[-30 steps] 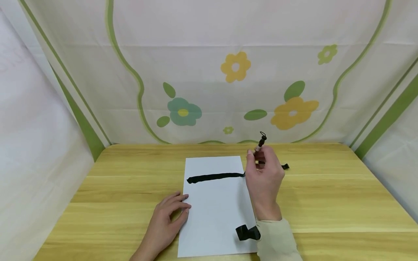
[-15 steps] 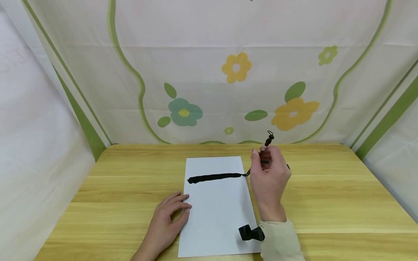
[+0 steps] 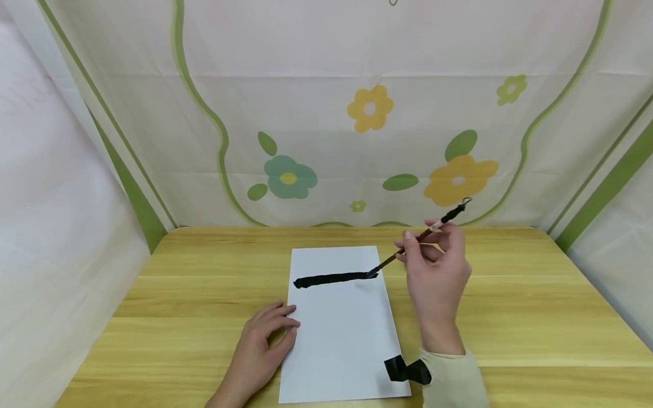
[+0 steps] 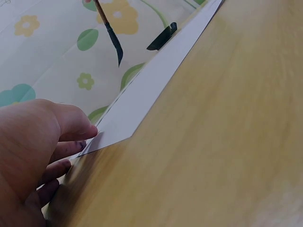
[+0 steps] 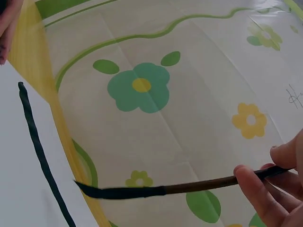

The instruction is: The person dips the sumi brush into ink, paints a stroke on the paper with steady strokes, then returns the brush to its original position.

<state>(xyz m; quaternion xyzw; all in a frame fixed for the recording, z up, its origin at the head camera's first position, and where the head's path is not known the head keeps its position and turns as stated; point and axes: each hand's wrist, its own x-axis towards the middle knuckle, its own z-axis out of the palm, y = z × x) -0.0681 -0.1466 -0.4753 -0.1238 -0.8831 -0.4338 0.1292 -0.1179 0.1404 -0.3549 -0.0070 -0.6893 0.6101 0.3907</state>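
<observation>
A white sheet of paper (image 3: 336,334) lies on the wooden table, with a thick black stroke (image 3: 331,279) running across its upper part. My left hand (image 3: 265,343) rests at the sheet's left edge, its fingertips on the paper and its fingers relaxed. Between thumb and fingers, my right hand (image 3: 439,277) pinches a brush (image 3: 395,256) with a dark brown handle and a hanging loop. The brush's black bristles (image 5: 118,192) look wet and bend at the tip. Both wrist views show the tip raised off the paper, near the stroke's right end.
The wooden table (image 3: 535,317) extends on both sides of the paper. Behind it hangs a pale cloth backdrop (image 3: 316,113) with printed flowers. A black blocky piece (image 3: 408,371) sticks out from the right sleeve (image 3: 454,379) over the paper's lower right corner.
My right hand has moved right and tilted the brush over to a lower slant. The tip has left the sheet's right edge and is now lifted above the stroke's end. My left hand stays put.
</observation>
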